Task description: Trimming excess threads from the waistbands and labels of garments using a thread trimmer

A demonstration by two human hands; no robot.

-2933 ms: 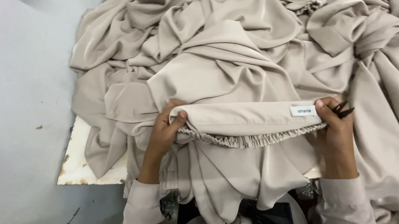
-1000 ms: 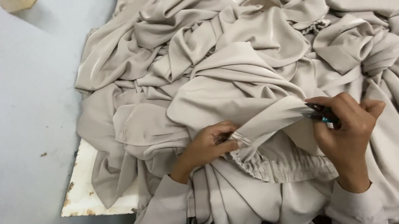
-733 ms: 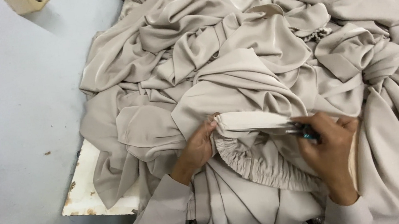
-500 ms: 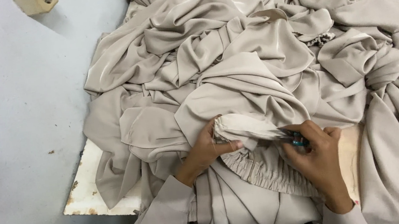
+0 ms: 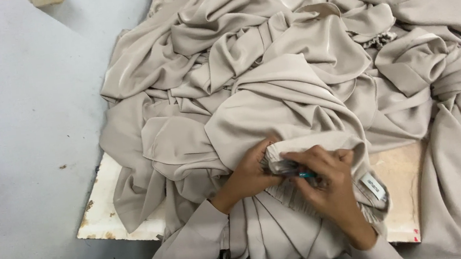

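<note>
A beige garment with a gathered elastic waistband (image 5: 306, 196) lies in front of me on a worn board. My left hand (image 5: 249, 173) pinches the left end of the waistband. My right hand (image 5: 327, 185) presses on the band right beside it and holds a small metal cutter with a blue handle (image 5: 297, 171), its tip at the fabric near my left fingers. A white sewn-in label (image 5: 373, 187) shows on the band to the right of my right hand. Both hands touch the same bunched piece of cloth.
A large heap of the same beige garments (image 5: 290, 43) covers the board (image 5: 103, 217) behind and to the right. Grey floor (image 5: 20, 140) lies to the left. A bare patch of the board (image 5: 400, 169) shows at the right of my hands.
The waistband was stretched wide between both hands. My right hand has moved left to meet my left hand, bunching the band, and the cutter now sits at the cloth.
</note>
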